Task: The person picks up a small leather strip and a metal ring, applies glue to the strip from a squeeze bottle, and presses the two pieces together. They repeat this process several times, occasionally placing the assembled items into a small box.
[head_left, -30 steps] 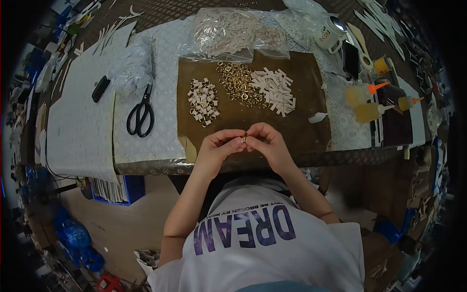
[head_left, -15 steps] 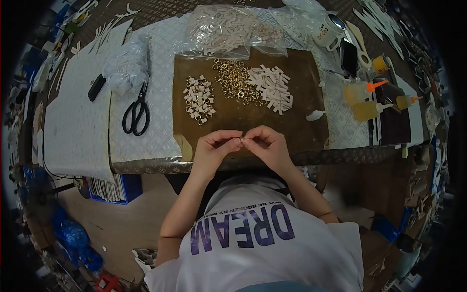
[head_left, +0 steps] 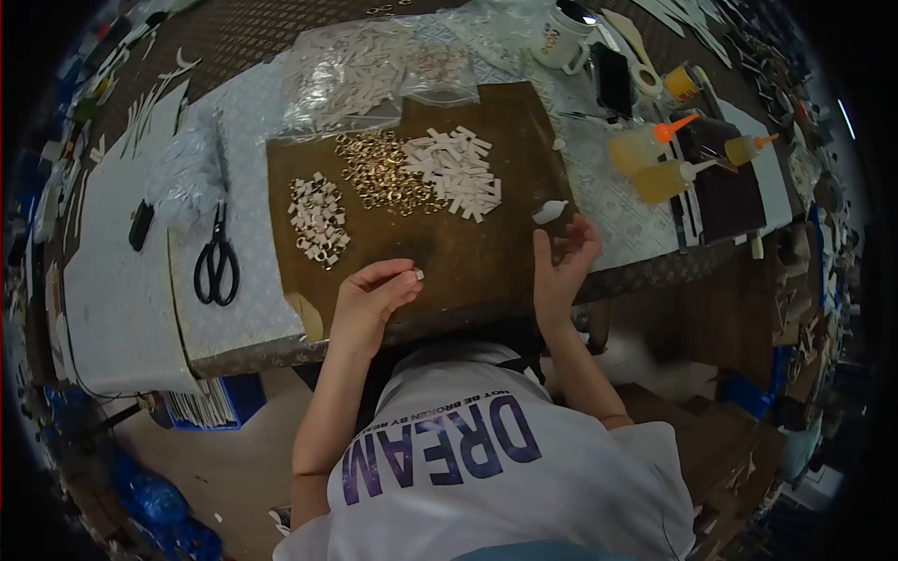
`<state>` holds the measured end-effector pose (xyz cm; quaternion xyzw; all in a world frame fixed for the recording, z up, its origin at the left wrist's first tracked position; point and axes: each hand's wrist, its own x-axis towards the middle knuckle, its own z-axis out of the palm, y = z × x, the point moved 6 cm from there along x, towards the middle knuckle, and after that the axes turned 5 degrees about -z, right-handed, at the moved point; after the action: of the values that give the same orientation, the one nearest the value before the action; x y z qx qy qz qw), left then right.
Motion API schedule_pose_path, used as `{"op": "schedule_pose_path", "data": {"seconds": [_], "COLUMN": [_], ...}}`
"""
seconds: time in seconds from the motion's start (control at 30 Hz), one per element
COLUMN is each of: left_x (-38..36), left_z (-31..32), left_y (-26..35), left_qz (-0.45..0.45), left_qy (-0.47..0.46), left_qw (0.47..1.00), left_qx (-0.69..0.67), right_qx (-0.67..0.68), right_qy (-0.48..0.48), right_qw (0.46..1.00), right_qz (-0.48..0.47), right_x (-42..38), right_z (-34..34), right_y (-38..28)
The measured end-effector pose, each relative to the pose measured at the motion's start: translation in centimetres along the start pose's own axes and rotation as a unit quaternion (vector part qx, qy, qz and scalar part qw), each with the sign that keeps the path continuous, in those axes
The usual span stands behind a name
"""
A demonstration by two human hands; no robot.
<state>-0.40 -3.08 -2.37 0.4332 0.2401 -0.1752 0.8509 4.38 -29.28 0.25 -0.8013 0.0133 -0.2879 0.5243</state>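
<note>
My left hand (head_left: 377, 297) is closed in a pinch over the front of the brown mat (head_left: 468, 266). Between its thumb and fingertips sits a small white folded tab (head_left: 419, 275); whether a ring is on it is hard to see. My right hand (head_left: 565, 271) is open at the mat's right edge, thumb and fingers apart, just below a small white pointed-tip bottle (head_left: 550, 211). On the mat lie gold metal rings (head_left: 379, 178), a heap of short white strips (head_left: 458, 173) and a pile of white tabs looped on gold rings (head_left: 318, 220).
Black scissors (head_left: 217, 266) and a plastic bag (head_left: 187, 173) lie to the left. Clear bags of strips (head_left: 341, 75) are behind the mat. At right stand yellow-liquid bottles (head_left: 664, 181), a white mug (head_left: 559, 39), a phone (head_left: 613, 79) and a tape roll (head_left: 645, 79).
My hands have parted. The right one moved right toward the small white bottle and opened, while the left keeps the white tab pinched. The camera view has shifted and turned.
</note>
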Motion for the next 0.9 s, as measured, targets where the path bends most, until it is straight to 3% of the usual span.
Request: {"op": "schedule_pose_path", "data": {"seconds": [0.03,0.23,0.4,0.43,0.53,0.77,0.9], "left_x": [0.2,0.4,-0.2,-0.3,-0.9,-1.7,-2.1], "left_z": [0.2,0.7,0.4,0.4,0.7,0.9,0.9], "left_y": [-0.2,-0.1,0.8,0.9,1.3,1.7,1.7], "left_qz": [-0.005,-0.019,0.008,0.013,0.032,0.073,0.08], "left_qy": [-0.005,-0.023,0.001,0.009,0.026,0.048,0.055], "left_qw": [1.0,0.999,0.999,0.999,0.999,0.996,0.995], "left_qx": [-0.008,-0.04,-0.051,-0.047,-0.025,0.002,0.005], "right_qx": [-0.066,0.102,0.291,0.294,0.128,0.131,0.119], "right_qy": [0.021,-0.116,-0.172,-0.208,-0.364,-0.353,-0.361], "right_qw": [0.997,0.983,0.935,0.926,0.923,0.922,0.922], "right_qz": [-0.038,0.095,0.105,0.115,0.001,-0.086,-0.078], "right_x": [0.6,2.4,1.3,1.0,0.2,-1.1,-1.4], "right_z": [-0.5,0.9,2.3,2.5,2.8,4.2,4.4], "right_y": [-0.1,4.2,0.2,-1.3,-5.8,-8.4,-8.7]}}
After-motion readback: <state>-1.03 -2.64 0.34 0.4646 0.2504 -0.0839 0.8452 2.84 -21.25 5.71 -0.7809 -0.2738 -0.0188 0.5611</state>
